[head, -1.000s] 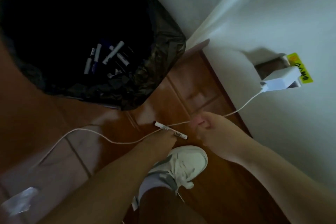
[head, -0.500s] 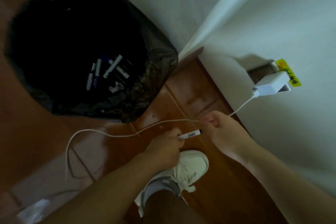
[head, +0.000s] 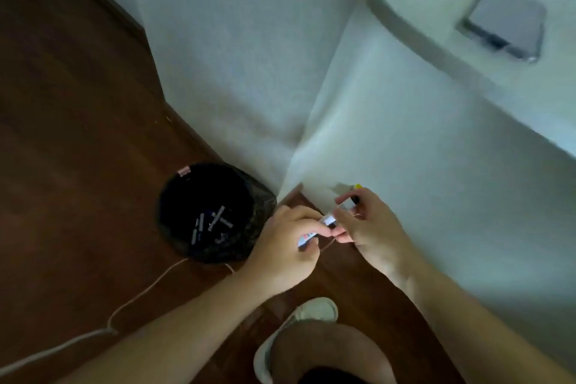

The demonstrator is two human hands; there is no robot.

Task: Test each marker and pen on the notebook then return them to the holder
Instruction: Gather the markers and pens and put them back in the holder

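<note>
Everything's dropped away since half a second ago: the view sits much higher now, so the black-bagged bin (head: pixel 263 206) looks small down in the corner, and both hands have come up off the floor. White wall (head: pixel 233 56) fills most of the shot, with a blurry grey plate (head: pixel 505 22) on it, can't tell what that is. Dark wood floor (head: pixel 78 134) runs under it all, pretty murky. Both forearms are cut off at the bottom edge. Left hand (head: pixel 280 246) has its fingers curled round the lower end of the marker (head: pixel 328 221), right hand (head: pixel 371 227) pinches the upper end, so the marker's held between them above the floor with most of its barrel covered. White cable (head: pixel 140 293) snakes off bottom left. Shoe (head: pixel 311 312) is half hidden by a knee. Loose markers (head: pixel 215 221) lie in the bin, too small to read.
</note>
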